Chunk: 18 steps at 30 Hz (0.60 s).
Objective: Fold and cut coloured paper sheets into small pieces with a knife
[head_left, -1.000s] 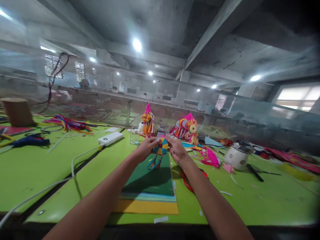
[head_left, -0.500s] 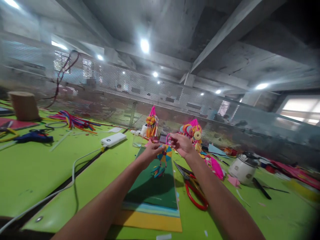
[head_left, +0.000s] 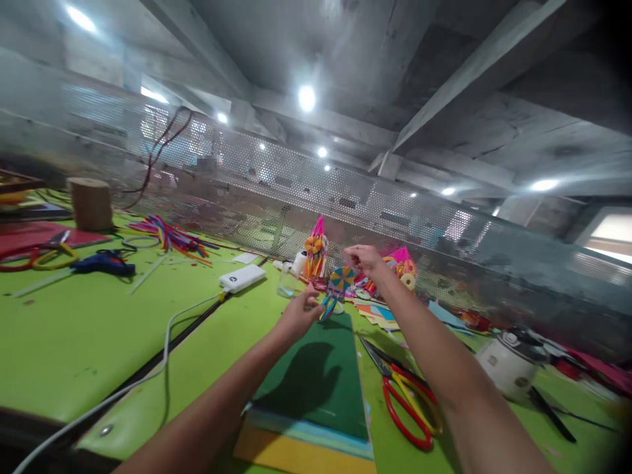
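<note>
A round paper ornament (head_left: pixel 341 282) with blue and yellow wedges hangs above a stack of coloured sheets, dark green (head_left: pixel 316 375) on top. My right hand (head_left: pixel 366 259) is closed in a pinch above the disc, apparently on its pink cord, which is hardly visible here. Blue and teal tassels (head_left: pixel 328 308) dangle below the disc. My left hand (head_left: pixel 300 315) is beside these tassels, its thumb raised apart from the fingers; whether a fingertip touches them is hard to see. Large red-and-yellow-handled scissors (head_left: pixel 402 388) lie right of the stack.
Finished-looking tasselled ornaments (head_left: pixel 316 247) stand behind, before a perforated metal screen (head_left: pixel 247 191). On the left are a white power bank (head_left: pixel 241 279) with its cable, a blue glue gun (head_left: pixel 106 262), and a bundle of coloured strips (head_left: pixel 170 236). A white pot (head_left: pixel 511 362) stands at right.
The disc has left my left hand's fingers and hangs freely, higher up. My right hand has risen with it, while my left hand has dropped to the tassels. The view has shifted left.
</note>
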{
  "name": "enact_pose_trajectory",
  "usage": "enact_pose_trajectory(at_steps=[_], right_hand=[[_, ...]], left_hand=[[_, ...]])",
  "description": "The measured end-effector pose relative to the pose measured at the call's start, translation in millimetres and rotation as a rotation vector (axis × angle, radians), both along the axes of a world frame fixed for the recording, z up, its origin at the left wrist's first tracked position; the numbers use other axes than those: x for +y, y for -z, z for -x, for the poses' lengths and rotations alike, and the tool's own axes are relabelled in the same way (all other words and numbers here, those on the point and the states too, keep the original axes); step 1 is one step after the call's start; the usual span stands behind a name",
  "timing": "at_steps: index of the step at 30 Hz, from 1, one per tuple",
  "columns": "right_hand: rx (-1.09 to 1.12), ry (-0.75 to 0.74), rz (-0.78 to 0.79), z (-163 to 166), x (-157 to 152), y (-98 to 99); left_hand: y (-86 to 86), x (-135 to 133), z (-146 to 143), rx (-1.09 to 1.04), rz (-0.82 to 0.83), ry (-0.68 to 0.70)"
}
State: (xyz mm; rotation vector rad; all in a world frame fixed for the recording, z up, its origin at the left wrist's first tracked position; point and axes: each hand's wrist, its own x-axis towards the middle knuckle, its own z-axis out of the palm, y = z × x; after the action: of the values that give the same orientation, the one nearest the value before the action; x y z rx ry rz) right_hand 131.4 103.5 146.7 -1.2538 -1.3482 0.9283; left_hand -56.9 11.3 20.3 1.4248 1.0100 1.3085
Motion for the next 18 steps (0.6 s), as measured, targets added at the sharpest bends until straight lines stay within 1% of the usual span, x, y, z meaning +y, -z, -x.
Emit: enact_pose_trajectory(at_steps=[3, 7, 10, 14, 16, 18], right_hand=[[-0.093, 0.066, 0.028, 3.8, 27.7, -3.3], [-0.192, 0.084, 0.057, 13.1, 58.1, -9.3], [-0.245, 0.09, 0.061, 17.6, 77.7, -16.0], [-0.294, 0.11, 0.056, 20.8, 101.5, -21.5], [-0.313, 0.112, 0.052, 23.4, 111.4, -20.7], [-0.33, 0.107, 0.045, 27.0, 119.7, -18.5]], left_hand=[[9.0, -10.0, 12.0, 0.121, -0.059, 0.057], [17.5, -20.6, 22.0, 0.296, -0.091, 0.092], [13.2, -35.6, 25.7, 0.46, -0.103, 0.146], [3.1, -64.4, 25.1, 0.673, -0.221, 0.295], [8.3, -71.3, 20.0, 0.763, -0.29, 0.388], [22.3, -69.3, 12.1, 0.81, -0.357, 0.449]])
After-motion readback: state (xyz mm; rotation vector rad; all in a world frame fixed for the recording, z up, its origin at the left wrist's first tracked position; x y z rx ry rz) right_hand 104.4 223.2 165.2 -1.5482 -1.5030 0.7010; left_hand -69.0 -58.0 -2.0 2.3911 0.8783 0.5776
